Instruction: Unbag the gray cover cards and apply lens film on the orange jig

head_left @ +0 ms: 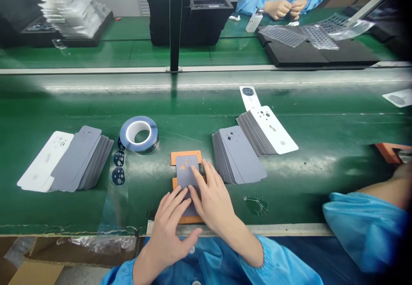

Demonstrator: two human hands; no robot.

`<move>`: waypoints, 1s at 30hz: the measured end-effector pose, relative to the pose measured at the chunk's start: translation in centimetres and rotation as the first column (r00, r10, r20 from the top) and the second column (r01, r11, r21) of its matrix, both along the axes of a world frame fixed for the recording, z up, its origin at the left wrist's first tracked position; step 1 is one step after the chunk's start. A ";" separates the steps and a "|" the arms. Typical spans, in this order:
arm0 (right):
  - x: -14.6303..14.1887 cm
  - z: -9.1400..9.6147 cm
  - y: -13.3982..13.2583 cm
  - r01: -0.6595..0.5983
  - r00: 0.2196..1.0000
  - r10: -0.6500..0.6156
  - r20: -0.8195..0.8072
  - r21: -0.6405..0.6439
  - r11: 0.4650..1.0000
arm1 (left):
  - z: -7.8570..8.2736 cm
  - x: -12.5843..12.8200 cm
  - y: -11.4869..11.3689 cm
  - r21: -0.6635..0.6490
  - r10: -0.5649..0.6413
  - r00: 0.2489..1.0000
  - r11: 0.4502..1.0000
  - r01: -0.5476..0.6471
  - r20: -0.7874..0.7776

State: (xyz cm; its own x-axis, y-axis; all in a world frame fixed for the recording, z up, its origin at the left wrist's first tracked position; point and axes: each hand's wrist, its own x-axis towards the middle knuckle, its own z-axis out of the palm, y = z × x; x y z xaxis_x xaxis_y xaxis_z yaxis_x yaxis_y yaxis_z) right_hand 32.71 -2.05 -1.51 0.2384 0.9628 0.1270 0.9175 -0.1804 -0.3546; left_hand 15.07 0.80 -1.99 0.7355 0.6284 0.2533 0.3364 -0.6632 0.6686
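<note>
An orange jig (186, 156) lies on the green belt in front of me, with a grey panel (186, 171) laid on it. My left hand (170, 227) rests flat on the panel's near end, fingers spread. My right hand (212, 197) presses flat on the panel's right side, fingers pointing up-left. Neither hand grips anything. A fanned stack of grey panels (236, 156) sits just right of my right hand. A roll of blue tape (139, 134) stands to the upper left of the jig.
Another fan of grey and white panels (69, 158) lies at the left, and a white-topped stack (268, 130) at the right. Two dark round stickers (118, 167) lie by the tape. A co-worker's blue sleeve (363, 229) reaches in at right. Another person's hands (285, 8) work across the table.
</note>
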 end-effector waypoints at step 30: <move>7.4 6.4 7.1 -0.195 0.680 0.028 -0.733 -0.144 0.970 | 3.3 1.4 7.1 -0.668 0.625 0.722 0.677 -0.310 0.298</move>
State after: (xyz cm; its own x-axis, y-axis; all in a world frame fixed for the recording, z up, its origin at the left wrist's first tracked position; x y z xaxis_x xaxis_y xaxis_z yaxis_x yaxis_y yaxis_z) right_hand 40.15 5.01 4.92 0.0645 0.9713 -0.2290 0.4086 -0.2351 -0.8819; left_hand 16.47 7.93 1.35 0.1792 0.9834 -0.0275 0.0349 0.0216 0.9992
